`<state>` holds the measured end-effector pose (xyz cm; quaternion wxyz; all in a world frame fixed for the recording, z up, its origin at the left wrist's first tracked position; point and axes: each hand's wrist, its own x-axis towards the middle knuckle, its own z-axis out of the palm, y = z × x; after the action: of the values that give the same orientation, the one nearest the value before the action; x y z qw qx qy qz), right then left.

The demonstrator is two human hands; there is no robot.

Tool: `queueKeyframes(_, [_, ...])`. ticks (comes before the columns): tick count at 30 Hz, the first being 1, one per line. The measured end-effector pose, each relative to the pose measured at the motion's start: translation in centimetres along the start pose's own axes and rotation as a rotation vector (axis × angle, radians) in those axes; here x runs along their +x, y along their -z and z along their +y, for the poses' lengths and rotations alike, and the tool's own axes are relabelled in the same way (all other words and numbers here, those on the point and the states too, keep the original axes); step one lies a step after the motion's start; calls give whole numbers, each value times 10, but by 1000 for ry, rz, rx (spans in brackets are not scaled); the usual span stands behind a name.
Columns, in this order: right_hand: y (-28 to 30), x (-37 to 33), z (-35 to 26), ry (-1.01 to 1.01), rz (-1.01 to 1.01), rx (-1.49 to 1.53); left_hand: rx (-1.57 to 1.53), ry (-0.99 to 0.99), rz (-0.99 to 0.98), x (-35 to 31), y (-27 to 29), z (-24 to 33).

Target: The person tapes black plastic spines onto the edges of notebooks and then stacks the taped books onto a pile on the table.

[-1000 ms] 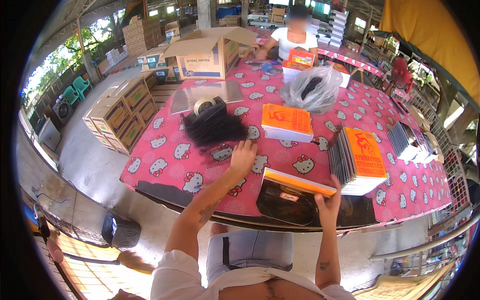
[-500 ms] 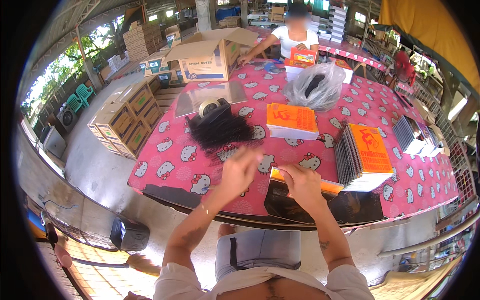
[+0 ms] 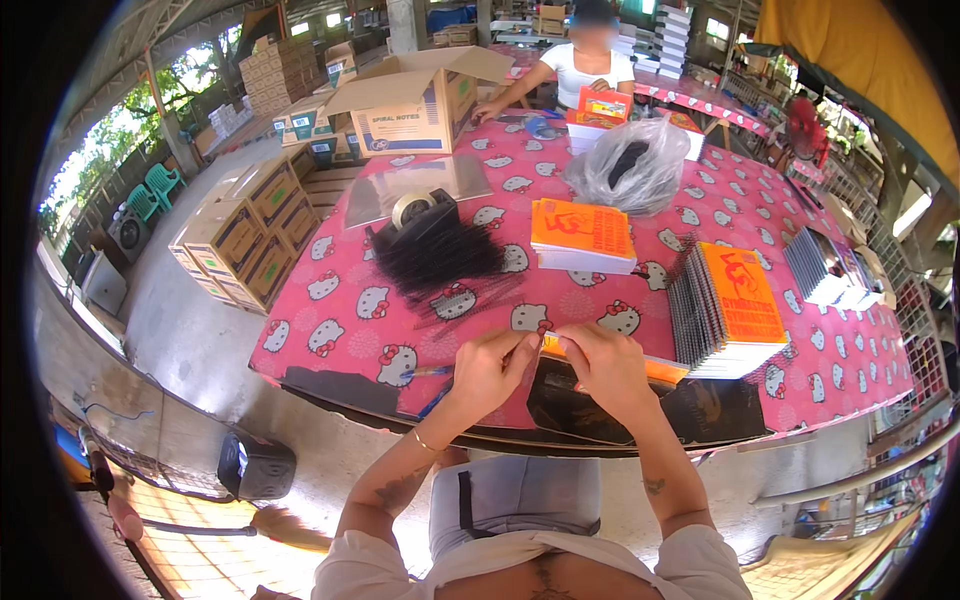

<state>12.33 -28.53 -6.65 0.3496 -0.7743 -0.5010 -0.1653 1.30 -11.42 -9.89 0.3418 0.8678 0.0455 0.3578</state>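
At the front edge of the table, my right hand [image 3: 606, 364] is closed on an orange-covered notebook [image 3: 666, 372] resting against a dark board [image 3: 700, 408]. My left hand [image 3: 490, 372] meets its left end, thumb and fingers pinched together. Whatever the left fingers hold is too small to make out. Beyond the left hand lies a heap of thin black spiral binding coils [image 3: 436, 256]. A tape dispenser [image 3: 418, 212] stands behind that heap. To the right of my hands is a stack of spiral-bound orange notebooks [image 3: 738, 300]. An orange-topped stack without visible coils [image 3: 582, 236] sits farther back.
A clear plastic bag [image 3: 630, 170] and an open cardboard box [image 3: 410, 115] are at the far side, near another person [image 3: 590, 70]. More notebooks [image 3: 828, 270] stand at the right. Pens [image 3: 434, 402] lie by my left wrist. Closed cartons [image 3: 245, 240] sit left of the table.
My left hand has come down from near the coil heap to the notebook's left end. The right hand keeps its hold on the notebook.
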Motion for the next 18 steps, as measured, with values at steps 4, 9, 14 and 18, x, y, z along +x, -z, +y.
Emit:
queueKeyframes(4, [-3,-2,-1,-8,15,-18,158,78,-60,9,7,1])
queueKeyframes(9, [1,-5,-3,35,-25,-13,-101,-152,-100,24,15,-3])
queueKeyframes(14, [6,-3,3,15,-79,-5,11,-270,-327,35,18,-7])
queueKeyframes(18, [34,0,-9,228,142,-177,34,-248,-300,35,14,5])
